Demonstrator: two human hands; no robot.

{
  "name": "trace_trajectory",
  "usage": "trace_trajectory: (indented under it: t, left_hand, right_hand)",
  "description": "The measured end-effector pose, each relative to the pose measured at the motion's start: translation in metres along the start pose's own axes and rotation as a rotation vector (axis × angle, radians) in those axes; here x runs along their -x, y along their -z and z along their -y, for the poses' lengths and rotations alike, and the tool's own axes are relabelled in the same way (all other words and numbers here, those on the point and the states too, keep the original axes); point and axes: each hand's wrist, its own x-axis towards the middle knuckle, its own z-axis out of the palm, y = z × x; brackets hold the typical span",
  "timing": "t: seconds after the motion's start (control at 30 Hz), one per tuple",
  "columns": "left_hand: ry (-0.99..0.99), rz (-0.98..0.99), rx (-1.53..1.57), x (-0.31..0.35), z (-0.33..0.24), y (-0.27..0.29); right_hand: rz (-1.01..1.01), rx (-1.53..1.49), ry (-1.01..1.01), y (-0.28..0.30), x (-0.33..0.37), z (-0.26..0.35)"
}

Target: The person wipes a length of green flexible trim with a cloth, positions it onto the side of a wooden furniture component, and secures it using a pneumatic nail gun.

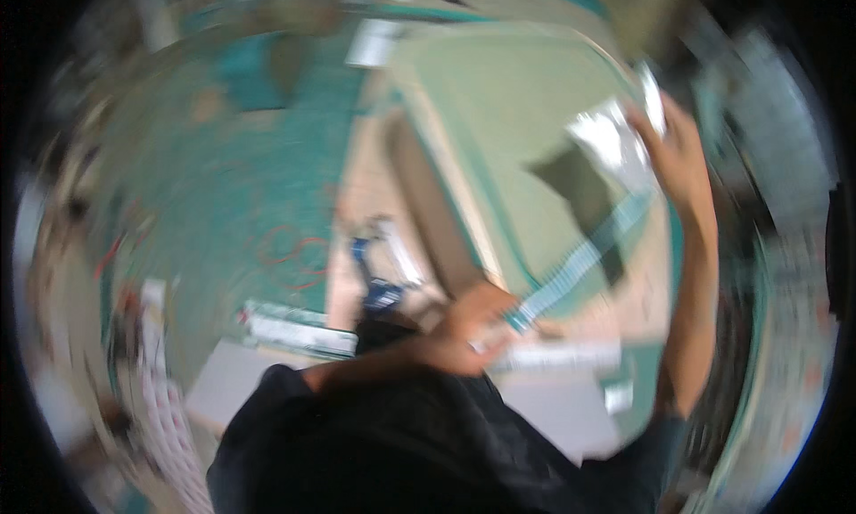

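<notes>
My left hand (pixel 468 331) is low at the middle, close to my body, its fingers closed around one end of a pale strip (pixel 571 273) with teal stripes. The strip slants up to the right toward a shiny silvery-white plastic packet (pixel 615 139). My right hand (pixel 679 153) is raised at the upper right, fingers closed on the packet's edge. Whether the strip joins the packet or passes behind it, I cannot tell. Beneath them lies a large pale-green panel (pixel 481 104) with a raised rim, and the packet's shadow falls on it. Motion blur smears everything.
A teal work surface (pixel 205 184) spreads to the left, with a thin red cord (pixel 294 255) on it. Beside the panel are a blue-handled tool (pixel 379 291) and a white-and-green box (pixel 299 331). A pale board (pixel 227 380) lies near my left arm.
</notes>
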Motion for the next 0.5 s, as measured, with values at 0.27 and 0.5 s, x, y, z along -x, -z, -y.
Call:
trace_trajectory:
  t: [0.27,0.5]
  left_hand:
    - [0.065,-0.203,-0.123,0.015,-0.014,-0.045]
    - [0.152,-0.381,-0.093,0.016,-0.020,-0.072]
  right_hand:
    - [0.347,-0.227,-0.121,-0.029,-0.013,-0.125]
    - [0.384,0.329,0.062,0.046,0.026,-0.081]
